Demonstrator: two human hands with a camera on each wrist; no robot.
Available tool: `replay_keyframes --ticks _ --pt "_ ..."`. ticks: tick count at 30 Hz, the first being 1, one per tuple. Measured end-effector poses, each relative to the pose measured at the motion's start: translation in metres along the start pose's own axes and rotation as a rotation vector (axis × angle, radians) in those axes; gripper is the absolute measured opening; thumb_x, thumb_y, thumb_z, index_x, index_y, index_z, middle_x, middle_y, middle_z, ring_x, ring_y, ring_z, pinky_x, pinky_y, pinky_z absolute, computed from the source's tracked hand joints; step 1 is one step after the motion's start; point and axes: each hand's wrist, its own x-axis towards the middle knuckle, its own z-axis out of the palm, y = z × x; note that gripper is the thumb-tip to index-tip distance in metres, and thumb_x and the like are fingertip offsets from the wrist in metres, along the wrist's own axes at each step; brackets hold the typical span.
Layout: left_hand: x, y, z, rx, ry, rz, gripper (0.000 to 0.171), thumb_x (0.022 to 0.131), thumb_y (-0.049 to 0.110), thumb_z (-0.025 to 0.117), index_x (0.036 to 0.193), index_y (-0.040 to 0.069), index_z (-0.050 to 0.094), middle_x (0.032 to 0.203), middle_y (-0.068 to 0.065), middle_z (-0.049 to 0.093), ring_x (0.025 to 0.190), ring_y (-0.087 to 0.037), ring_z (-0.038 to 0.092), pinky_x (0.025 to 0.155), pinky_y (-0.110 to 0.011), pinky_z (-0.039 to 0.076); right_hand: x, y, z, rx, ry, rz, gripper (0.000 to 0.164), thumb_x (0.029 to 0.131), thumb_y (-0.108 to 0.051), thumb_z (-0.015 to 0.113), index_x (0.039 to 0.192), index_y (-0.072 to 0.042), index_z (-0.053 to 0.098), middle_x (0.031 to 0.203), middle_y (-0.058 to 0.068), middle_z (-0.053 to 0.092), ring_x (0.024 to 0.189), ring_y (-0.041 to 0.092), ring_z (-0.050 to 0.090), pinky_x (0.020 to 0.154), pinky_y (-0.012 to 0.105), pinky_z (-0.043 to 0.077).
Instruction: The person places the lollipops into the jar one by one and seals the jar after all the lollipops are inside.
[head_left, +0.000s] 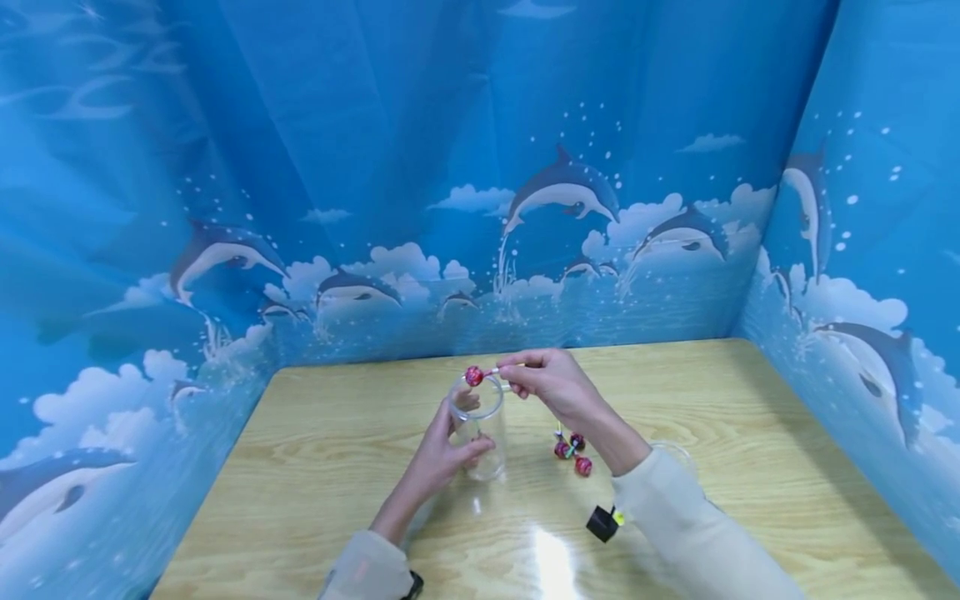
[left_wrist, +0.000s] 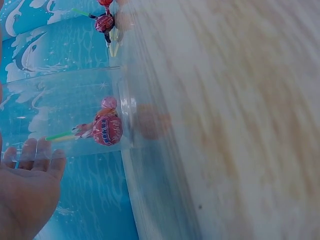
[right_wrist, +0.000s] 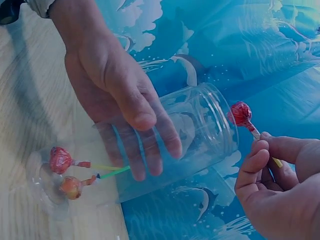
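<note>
A clear plastic jar (head_left: pixel 489 468) stands on the table, its open mouth upward. My left hand (head_left: pixel 438 454) holds it from the left, with the thumb in front and the fingers behind. Inside, near the bottom, are a red lollipop (right_wrist: pixel 60 159) and an orange one (right_wrist: pixel 71 187), as the right wrist view shows. Between thumb and fingers, my right hand (head_left: pixel 555 387) pinches the stick of another red-wrapped lollipop (head_left: pixel 474 376). That candy head is at the jar's rim; whether it touches the rim I cannot tell.
Several lollipops (head_left: pixel 583 467) lie in a cluster on the wooden table (head_left: pixel 315 467), right of the jar. A black cube (head_left: pixel 602 524) with a yellow part is nearer me. Partly behind the right sleeve lies a clear round object (head_left: pixel 681 452). Blue dolphin-print curtains (head_left: pixel 390 167) surround the table.
</note>
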Motion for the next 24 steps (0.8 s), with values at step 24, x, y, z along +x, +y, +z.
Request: replay_keyframes --ticks 24 --pt "0.0 0.0 0.0 0.022 0.0 0.008 0.087 0.085 0.006 0.084 0.158 0.019 0.038 0.146 -0.02 0.055 0.136 -0.042 0.051 0.105 -0.058 0.05 0.004 -0.01 0.011 -0.484 -0.068 -0.229 0.024 0.101 -0.027 0.068 0.112 -0.009 0.078 0.081 0.003 0.067 0.071 0.022 0.057 0.06 0.031 0.051"
